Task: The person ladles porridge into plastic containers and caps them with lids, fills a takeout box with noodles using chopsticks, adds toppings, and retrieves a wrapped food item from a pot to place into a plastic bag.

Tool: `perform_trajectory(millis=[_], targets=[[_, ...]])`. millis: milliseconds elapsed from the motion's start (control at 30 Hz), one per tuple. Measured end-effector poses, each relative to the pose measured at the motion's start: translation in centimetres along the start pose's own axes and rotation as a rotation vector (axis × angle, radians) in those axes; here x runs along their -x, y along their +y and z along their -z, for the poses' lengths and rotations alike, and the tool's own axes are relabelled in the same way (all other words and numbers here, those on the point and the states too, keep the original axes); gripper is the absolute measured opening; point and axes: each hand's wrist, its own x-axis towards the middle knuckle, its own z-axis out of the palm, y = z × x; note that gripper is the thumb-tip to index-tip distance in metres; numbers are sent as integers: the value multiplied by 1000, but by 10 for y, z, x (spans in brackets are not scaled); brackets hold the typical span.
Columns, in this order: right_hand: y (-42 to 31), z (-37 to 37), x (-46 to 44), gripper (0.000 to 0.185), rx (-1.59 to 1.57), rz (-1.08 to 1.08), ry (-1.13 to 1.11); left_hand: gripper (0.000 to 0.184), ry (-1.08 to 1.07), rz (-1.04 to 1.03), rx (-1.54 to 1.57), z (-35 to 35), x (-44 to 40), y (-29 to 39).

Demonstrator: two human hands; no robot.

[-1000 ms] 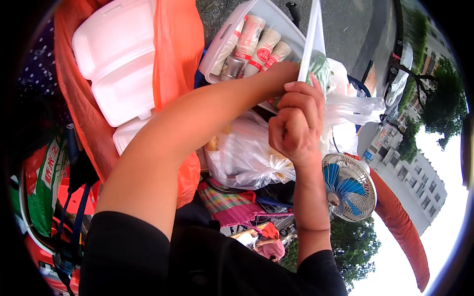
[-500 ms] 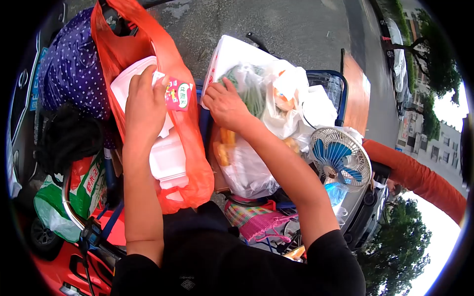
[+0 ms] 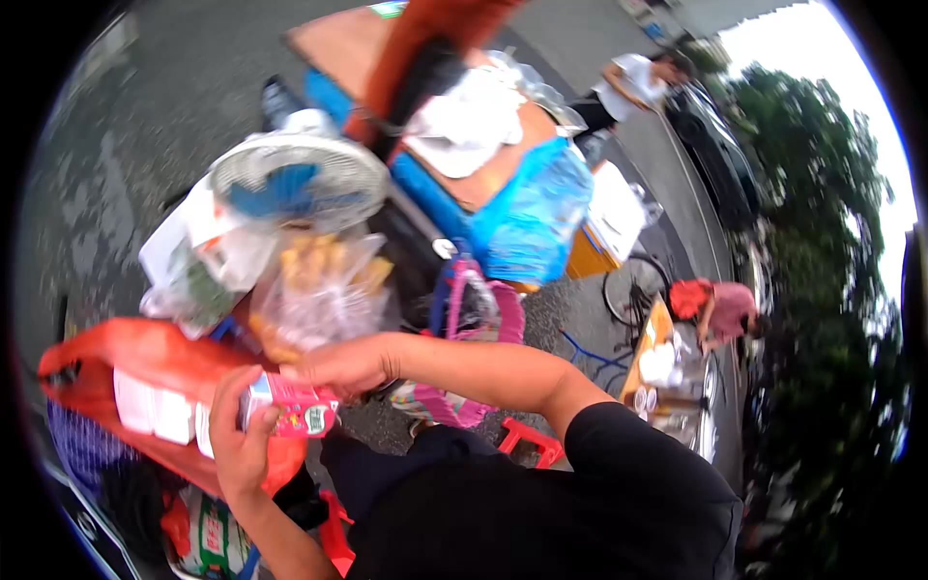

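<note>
A pink drink carton (image 3: 302, 406) with green and white print is gripped between the thumb and fingers of my left hand (image 3: 242, 435). My right hand (image 3: 343, 367) reaches in from the right, its closed fingers on the carton's upper edge. Just left of and below the hands lies the orange plastic bag (image 3: 145, 338), open, with white foam boxes (image 3: 155, 406) inside. Above my right hand is a clear bag of yellow-brown food (image 3: 324, 280). My right fingertips are partly hidden at the carton.
A fan (image 3: 300, 184) stands behind the bags. Past it are a brown board (image 3: 333, 43), a blue plastic bag (image 3: 536, 213) and a pink woven bag (image 3: 507, 314). Two people, one in white (image 3: 628, 87) and one in pink (image 3: 730, 309), are farther off near a bicycle (image 3: 633, 290).
The view has swung right. My left hand has lifted the pink carton from over the foam boxes, and my right hand has left the white container and come to the carton.
</note>
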Motion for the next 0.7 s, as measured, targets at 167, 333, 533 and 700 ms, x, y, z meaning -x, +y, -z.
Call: perform_trajectory(millis=[167, 333, 533, 700], targets=[[66, 47, 227, 54, 56, 228, -52, 46, -443, -206, 87, -194, -11, 81], [155, 80, 444, 69, 81, 474, 148, 52, -886, -272, 45, -410, 0, 138], [236, 97, 618, 77, -193, 657, 520, 47, -859, -84, 63, -573, 1, 171], [269, 135, 694, 76, -320, 894, 705, 39, -771, 139, 212, -669, -47, 153]])
